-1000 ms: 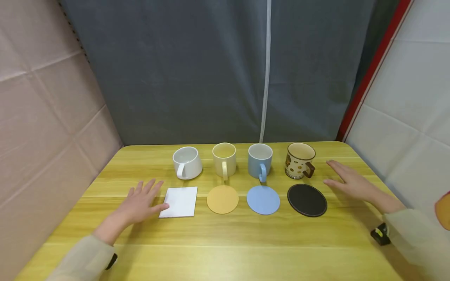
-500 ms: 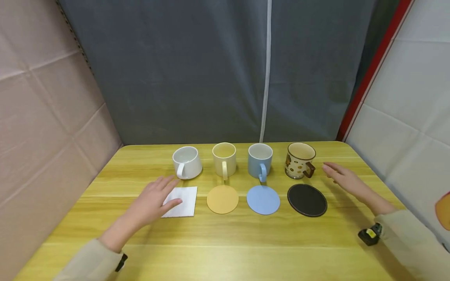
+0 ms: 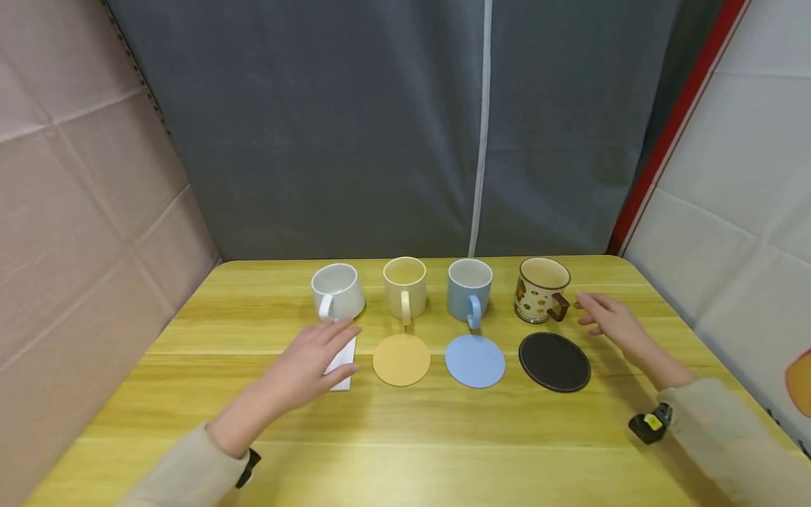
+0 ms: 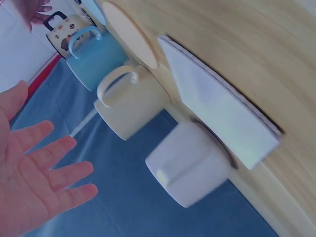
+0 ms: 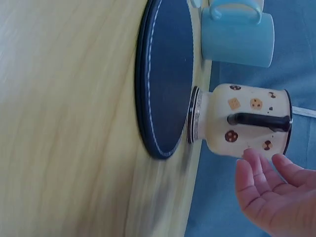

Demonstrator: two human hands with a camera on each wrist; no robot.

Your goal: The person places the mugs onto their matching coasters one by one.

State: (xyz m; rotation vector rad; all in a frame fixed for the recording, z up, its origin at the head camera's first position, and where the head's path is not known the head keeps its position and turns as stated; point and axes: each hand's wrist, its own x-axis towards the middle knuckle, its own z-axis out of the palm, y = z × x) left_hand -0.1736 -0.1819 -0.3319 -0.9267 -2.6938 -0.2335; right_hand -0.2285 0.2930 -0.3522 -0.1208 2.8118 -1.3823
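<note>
My left hand [image 3: 310,364] hovers over the white square coaster [image 3: 342,366], fingers spread and holding nothing; it hides much of that coaster in the head view. Just beyond its fingertips stands a white mug [image 3: 339,294], handle towards me. At the right end of the row is a cream mug with brown spots [image 3: 538,292] and a dark brown handle [image 3: 560,308]. My right hand [image 3: 617,327] is close to that handle from the right, fingers slightly bent, nothing in its grasp. In front of the spotted mug lies a black round coaster [image 3: 554,362].
Between the end mugs stand a pale yellow mug [image 3: 405,289] and a blue mug [image 3: 469,290]. A yellow round coaster [image 3: 401,360] and a blue round coaster [image 3: 474,361] lie in front of them. A grey curtain [image 3: 348,134] hangs behind the wooden table [image 3: 443,451].
My left hand has moved right, from beside the white coaster to above it. My right hand has shifted left towards the spotted mug's handle, its fingers bending. Mugs and coasters have stayed put.
</note>
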